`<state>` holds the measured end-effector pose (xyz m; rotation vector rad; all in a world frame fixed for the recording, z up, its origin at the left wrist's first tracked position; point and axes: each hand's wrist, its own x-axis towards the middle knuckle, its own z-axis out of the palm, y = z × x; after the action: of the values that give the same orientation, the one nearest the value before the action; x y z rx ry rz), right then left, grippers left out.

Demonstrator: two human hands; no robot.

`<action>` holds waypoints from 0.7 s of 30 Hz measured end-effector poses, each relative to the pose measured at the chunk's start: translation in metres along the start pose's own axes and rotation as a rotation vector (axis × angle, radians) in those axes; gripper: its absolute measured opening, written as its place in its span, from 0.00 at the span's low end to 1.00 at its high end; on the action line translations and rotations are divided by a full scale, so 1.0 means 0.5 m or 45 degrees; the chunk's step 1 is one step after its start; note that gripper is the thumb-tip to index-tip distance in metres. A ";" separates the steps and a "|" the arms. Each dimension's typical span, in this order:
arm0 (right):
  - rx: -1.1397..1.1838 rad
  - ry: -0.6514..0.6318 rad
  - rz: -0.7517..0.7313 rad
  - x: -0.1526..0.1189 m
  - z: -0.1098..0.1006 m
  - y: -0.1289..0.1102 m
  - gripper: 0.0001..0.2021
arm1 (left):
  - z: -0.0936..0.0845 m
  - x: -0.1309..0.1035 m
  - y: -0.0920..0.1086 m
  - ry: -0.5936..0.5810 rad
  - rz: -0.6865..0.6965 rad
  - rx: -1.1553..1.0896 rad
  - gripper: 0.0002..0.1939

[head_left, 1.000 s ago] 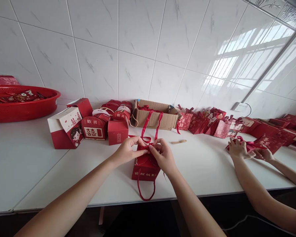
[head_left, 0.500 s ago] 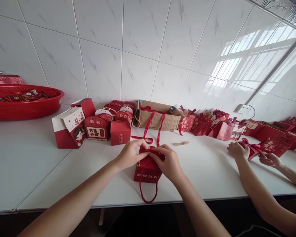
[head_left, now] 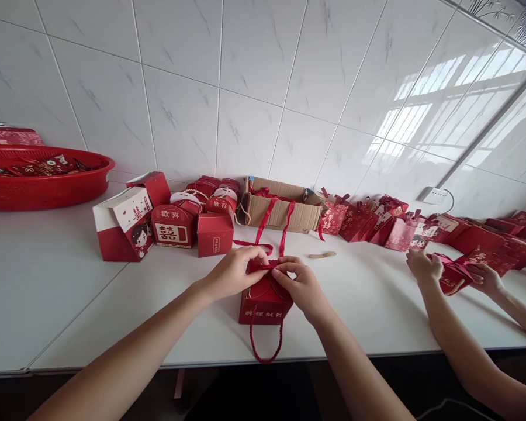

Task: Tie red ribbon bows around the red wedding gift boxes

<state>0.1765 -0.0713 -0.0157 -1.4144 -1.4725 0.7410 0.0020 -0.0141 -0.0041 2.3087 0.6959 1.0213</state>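
Head view: the right hand (head_left: pixel 304 289) has drawn in beside the left hand (head_left: pixel 232 273), both pinching red ribbon (head_left: pixel 270 265) at the box top, so the band now looks more gathered. The glossy, straight-sided red box (head_left: pixel 265 313) sits near the desk's (head_left: pixel 158 318) front edge, its twisted rope handle (head_left: pixel 266 361) looping to that edge. At right, a co-worker's bowed box (head_left: pixel 454 280) has tipped, showing its printed face.

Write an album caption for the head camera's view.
Left hand and right hand pinch red ribbon atop a red box, with a cardboard carton behind, near the tiled wall.
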 end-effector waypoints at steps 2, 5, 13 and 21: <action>-0.016 -0.063 -0.014 -0.001 -0.008 -0.005 0.11 | 0.001 0.000 0.003 -0.003 0.000 0.037 0.01; -0.069 -0.188 -0.153 -0.001 -0.018 -0.011 0.13 | 0.009 0.004 0.000 0.009 0.031 0.030 0.01; 0.244 -0.105 -0.050 -0.003 0.003 -0.003 0.15 | 0.004 0.005 0.006 0.141 -0.054 0.075 0.04; 0.143 -0.124 -0.056 -0.016 -0.004 -0.017 0.13 | -0.007 -0.006 0.026 -0.082 -0.124 0.113 0.07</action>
<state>0.1743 -0.0807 -0.0091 -1.2729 -1.5076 0.8623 0.0007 -0.0247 0.0048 2.3467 0.8344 0.8850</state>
